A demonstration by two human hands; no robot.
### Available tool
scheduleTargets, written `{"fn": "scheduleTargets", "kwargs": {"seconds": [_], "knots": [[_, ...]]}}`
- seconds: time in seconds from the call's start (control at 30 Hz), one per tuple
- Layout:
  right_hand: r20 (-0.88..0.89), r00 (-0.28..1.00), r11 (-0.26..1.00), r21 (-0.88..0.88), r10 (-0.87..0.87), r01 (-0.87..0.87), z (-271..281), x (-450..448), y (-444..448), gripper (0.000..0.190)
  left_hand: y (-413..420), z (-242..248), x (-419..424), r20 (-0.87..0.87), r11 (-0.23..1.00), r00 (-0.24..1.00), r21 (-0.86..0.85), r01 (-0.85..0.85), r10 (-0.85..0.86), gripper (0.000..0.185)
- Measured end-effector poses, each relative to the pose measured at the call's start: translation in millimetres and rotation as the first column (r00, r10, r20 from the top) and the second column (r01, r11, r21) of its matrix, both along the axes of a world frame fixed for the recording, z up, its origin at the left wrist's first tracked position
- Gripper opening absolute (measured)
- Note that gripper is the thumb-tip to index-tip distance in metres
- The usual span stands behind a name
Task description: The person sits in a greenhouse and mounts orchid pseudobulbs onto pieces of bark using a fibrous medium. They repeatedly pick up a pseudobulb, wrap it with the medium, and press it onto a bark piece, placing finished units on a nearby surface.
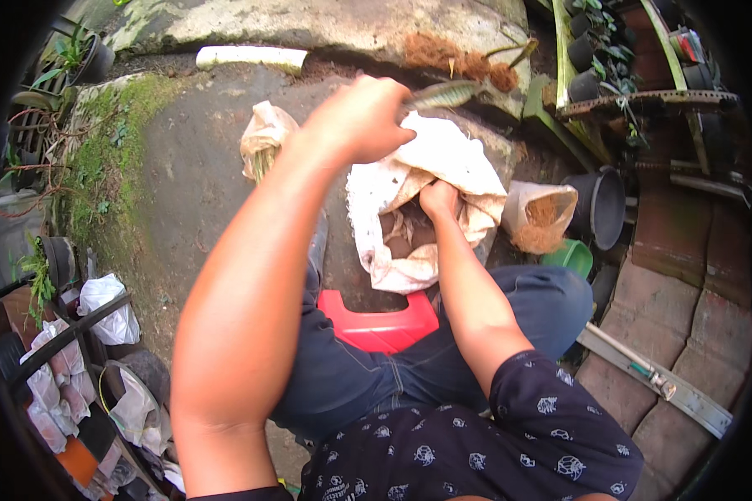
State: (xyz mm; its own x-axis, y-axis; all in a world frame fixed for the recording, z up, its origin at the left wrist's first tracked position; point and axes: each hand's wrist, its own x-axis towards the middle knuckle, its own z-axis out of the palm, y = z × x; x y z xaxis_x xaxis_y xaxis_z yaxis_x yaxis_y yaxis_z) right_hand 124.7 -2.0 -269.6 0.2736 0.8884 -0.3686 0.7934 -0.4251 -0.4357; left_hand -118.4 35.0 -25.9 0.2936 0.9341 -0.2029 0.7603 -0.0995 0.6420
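Observation:
A white woven sack (435, 147) stands before me with its mouth spread and its rim folded down. Dark brown, soil-like material (404, 232) shows inside it. My right hand (440, 199) reaches into the sack, so its fingers are hidden. Beyond the far left rim, my left hand (376, 116) is curled, with its thumb close to the white fabric. A greenish banded object (448, 95), slightly blurred, extends rightward from beside that hand; whether the fingers grip it is hidden.
A red plastic stool (379, 329) shows between my legs. Left of the sack is a crumpled pale bag (266, 134). To its right are a bag of brown fibre (542, 216), a black bucket (605, 206) and a green container (570, 258). White pipe (250, 57) lies ahead.

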Motion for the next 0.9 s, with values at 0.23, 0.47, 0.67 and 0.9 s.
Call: {"fn": "scheduleTargets", "kwargs": {"seconds": [0.23,0.47,0.67,0.9], "knots": [[-0.070,0.940,0.942,0.017,0.335,-0.334,-5.5,28.9,33.9,0.056,18.8,2.8,49.2,-0.026,0.999,0.998,-0.013,0.052,-0.052,0.033],[0.339,0.726,0.801,-0.238,0.598,-0.549,-25.6,18.4,-43.9,0.054,24.0,13.5,64.3,0.020,0.996,0.997,-0.041,0.080,-0.079,0.044],[0.437,0.701,0.773,0.019,0.564,-0.634,-69.4,38.4,-91.3,0.054,20.5,14.1,54.6,0.016,0.999,1.000,-0.047,0.019,-0.019,0.054],[0.514,0.601,0.738,-0.096,0.612,-0.668,-61.2,34.3,-83.4,0.030,9.0,10.1,17.1,0.009,0.998,0.999,-0.039,-0.047,0.047,0.054]]}}
